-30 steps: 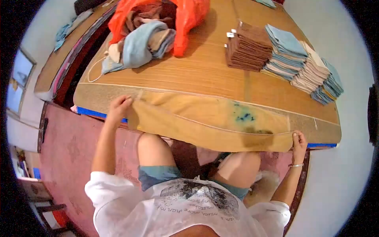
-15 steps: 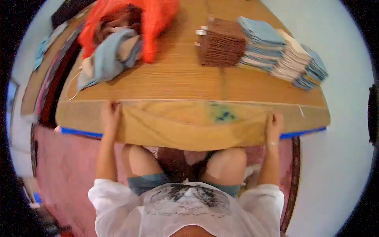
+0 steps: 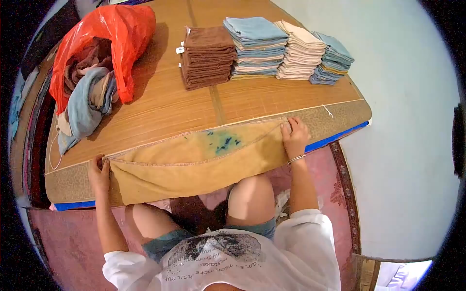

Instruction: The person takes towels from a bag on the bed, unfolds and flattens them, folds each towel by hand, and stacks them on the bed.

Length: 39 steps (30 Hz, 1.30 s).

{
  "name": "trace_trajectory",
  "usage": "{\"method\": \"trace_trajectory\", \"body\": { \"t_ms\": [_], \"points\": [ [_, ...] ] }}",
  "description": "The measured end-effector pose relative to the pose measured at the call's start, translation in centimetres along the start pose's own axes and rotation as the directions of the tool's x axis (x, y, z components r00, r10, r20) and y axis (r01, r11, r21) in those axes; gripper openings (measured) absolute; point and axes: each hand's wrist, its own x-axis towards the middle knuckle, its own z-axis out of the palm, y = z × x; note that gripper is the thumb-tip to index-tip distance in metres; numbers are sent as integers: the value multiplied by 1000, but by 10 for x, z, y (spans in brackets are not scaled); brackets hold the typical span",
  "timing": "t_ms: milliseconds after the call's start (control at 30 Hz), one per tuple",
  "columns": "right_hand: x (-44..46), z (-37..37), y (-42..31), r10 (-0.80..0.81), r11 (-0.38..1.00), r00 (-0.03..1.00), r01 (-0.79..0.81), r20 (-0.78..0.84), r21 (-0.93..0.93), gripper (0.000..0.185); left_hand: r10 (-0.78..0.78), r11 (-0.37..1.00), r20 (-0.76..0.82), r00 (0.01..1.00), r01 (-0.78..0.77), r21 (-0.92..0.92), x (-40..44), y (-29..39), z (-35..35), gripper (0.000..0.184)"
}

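Note:
A yellow-tan towel (image 3: 194,177) with blue-green stains near its far edge is stretched between my hands. It lies over the near edge of the mat-covered bed (image 3: 165,116) and hangs toward my knees. My left hand (image 3: 100,177) is closed on the towel's left corner, thumb and fingers pinched together. At the right corner, my right hand (image 3: 295,138) grips the cloth, with a bracelet on the wrist. The towel's upper layer sags a little, so its stitched edge forms a curve.
A red plastic bag (image 3: 128,53) spills brown, blue and beige cloths (image 3: 87,109) at the left. Folded stacks stand at the back: brown towels (image 3: 208,58), blue towels (image 3: 257,43), cream towels (image 3: 301,51) and more blue ones (image 3: 332,58). A white wall (image 3: 403,145) rises at the right.
The camera view has turned, so the stacks and bag appear farther left. Both hands still hold the towel's corners; the towel now slants upward to the right in view.

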Motion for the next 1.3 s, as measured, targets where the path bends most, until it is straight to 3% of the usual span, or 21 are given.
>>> {"method": "trace_trajectory", "body": {
  "t_ms": [133,200,267,300,367,567,600,700,733,833,933,1033,1067,1167,1200,1233,1300],
  "points": [
    [4,4,6,29,999,998,-31,63,32,30,-31,996,16,999,32,-85,0,-6,3,17],
    [7,17,20,-33,963,996,10,82,268,24,-22,992,20,1000,24,-124,-2,-1,2,16],
    [7,13,13,1,970,995,-26,104,241,21,56,994,-45,997,-51,96,-8,11,2,14],
    [7,11,10,30,975,991,-57,128,215,18,64,994,-45,997,-60,95,-11,9,4,14],
    [6,9,9,42,973,989,-72,139,219,17,252,956,-192,948,-214,201,-16,4,10,16],
    [13,-1,1,101,964,961,-159,259,214,15,186,980,-178,966,-171,98,-21,23,12,18],
    [14,-2,1,104,953,955,-176,278,248,15,225,963,-141,964,-198,184,-19,20,12,18],
    [23,-20,-9,38,937,946,-146,321,318,20,341,925,-128,931,-309,220,-17,9,11,16],
    [23,-16,-4,41,935,948,-147,314,322,20,218,976,-132,967,-214,48,-17,9,13,12],
    [23,-1,10,-51,941,954,-53,297,333,19,272,962,-160,949,-264,72,-18,15,13,11],
    [24,1,10,84,900,918,-237,387,365,11,241,971,-152,959,-239,32,-21,22,9,11],
    [23,13,20,114,790,935,-290,336,540,11,221,975,-124,967,-219,30,-18,16,9,11],
    [23,15,22,112,785,935,-290,336,547,11,145,989,-87,986,-147,-16,-13,7,10,12],
    [21,13,26,100,775,960,-240,262,585,18,169,979,-82,982,-177,-103,-10,3,9,13],
    [21,9,29,62,851,964,-187,259,491,18,322,947,-108,941,-317,60,-8,0,8,14],
    [21,4,28,22,912,966,-125,258,389,19,319,948,-113,941,-313,66,-8,3,4,14],
    [20,-29,13,8,871,968,-131,252,473,19,372,923,-49,927,-364,122,-9,11,-2,15]
  ]
}}
